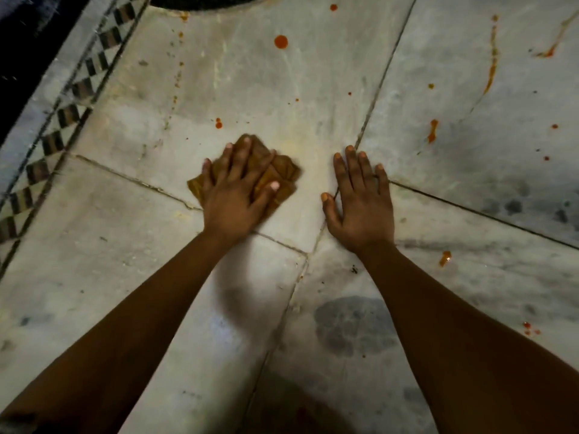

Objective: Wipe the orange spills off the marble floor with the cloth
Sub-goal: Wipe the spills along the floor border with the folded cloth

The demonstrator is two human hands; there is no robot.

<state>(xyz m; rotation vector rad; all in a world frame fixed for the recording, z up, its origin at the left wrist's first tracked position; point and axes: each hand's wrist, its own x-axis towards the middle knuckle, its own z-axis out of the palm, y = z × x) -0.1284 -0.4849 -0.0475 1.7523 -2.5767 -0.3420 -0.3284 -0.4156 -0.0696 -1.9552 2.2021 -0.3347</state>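
My left hand presses flat on a crumpled brown-orange cloth on the marble floor; its fingers are spread over the cloth. Flat on the bare floor to the right lies my right hand, holding nothing. Orange spills dot the floor beyond the hands: a round drop, two small drops just above the cloth, a long streak at the right, a short streak and a blob beside my right forearm.
A black-and-white patterned tile border runs diagonally along the left, with a dark area beyond it. A dark curved object sits at the top edge. Grey smudges mark the floor near my right forearm. Slab joints cross under the hands.
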